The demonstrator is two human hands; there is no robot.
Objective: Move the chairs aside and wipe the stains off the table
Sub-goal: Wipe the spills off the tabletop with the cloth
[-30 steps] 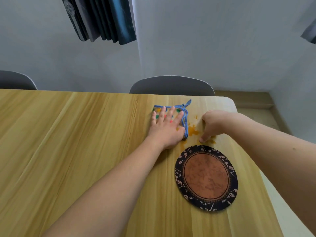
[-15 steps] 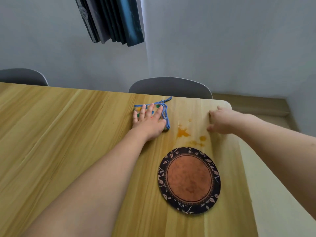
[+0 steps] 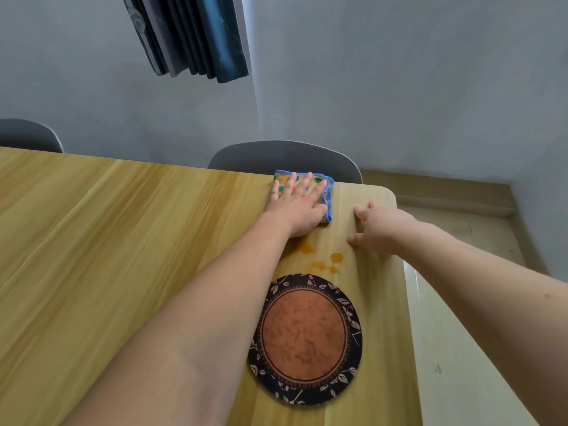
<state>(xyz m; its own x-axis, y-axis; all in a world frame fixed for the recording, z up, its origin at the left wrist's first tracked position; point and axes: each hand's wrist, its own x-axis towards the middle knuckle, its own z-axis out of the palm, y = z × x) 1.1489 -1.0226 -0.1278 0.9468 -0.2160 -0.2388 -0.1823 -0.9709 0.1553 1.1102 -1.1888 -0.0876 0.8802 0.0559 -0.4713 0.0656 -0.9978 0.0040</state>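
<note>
- Since the two earlier looks, the left hand (image 3: 299, 207) had carried the folded cloth (image 3: 328, 196) away from the orange stains (image 3: 319, 259) and up to the far edge of the table (image 3: 107, 241), so the spill that had been partly under the cloth a second ago lay bare again.
- That hand lay flat, fingers spread, pressing the blue-edged cloth onto the wood rather than gripping it; the cloth's far corner sat right at the table edge, in front of the grey chair (image 3: 285, 161).
- The right hand (image 3: 381, 229) had also shifted: a second before its fingertips were down among the orange spots, and now it rested beyond them near the table's right corner, fingers loosely apart and empty, seemingly bracing.
- Several orange patches remained between the left hand's heel and the round patterned mat (image 3: 305, 339); they looked thinner and more smeared than before, which suggested a pass had lifted some of the mess, not all.
- My reading was that the stroke had overshot, and the cloth needed drawing back toward the mat to cover what was left.
- Two chairs stood tucked in at the far side, the second (image 3: 29, 135) at the left, so that part looked undone there.
</note>
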